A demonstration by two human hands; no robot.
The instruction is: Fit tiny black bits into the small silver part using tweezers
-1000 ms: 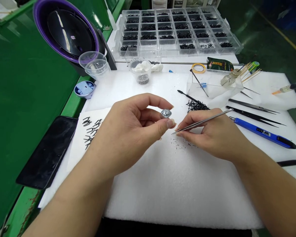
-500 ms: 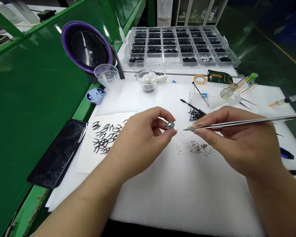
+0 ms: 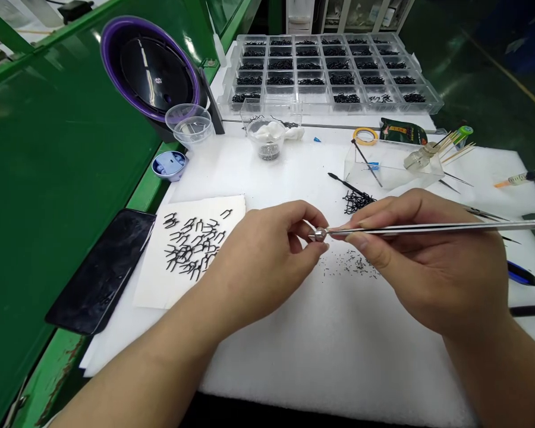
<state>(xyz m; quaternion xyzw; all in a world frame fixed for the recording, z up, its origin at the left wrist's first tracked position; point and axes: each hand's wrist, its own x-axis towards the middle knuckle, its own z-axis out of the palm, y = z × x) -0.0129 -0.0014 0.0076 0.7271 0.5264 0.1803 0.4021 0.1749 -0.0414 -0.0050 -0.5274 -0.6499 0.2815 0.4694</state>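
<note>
Between the thumb and fingers of my left hand [image 3: 267, 261] is a small shiny metal piece [image 3: 320, 235], rounded in shape. My right hand [image 3: 428, 255] is closed on a pair of metal tweezers [image 3: 455, 228], which lie nearly level and point left. Their tips meet the metal piece or are right beside it; whether they grip anything tiny there I cannot tell. Below the hands, tiny dark bits [image 3: 354, 263] are scattered on the white work surface [image 3: 339, 356]. Behind my right hand lies a pile of small black bent pieces [image 3: 356, 201].
White card [image 3: 149, 285] with black forked pieces lies left, beside a dark phone-like slab [image 3: 102, 273]. At the back stand a clear compartment box [image 3: 339, 108], a purple-rimmed black round device [image 3: 154, 71] and clear cups [image 3: 267, 142]. A glass bottle [image 3: 421, 157] and syringe [image 3: 524, 177] are at right.
My right hand has brought the tweezer tips up to the metal piece, closing the gap. My left hand and the metal piece have shifted slightly right, and the camera view has moved a little.
</note>
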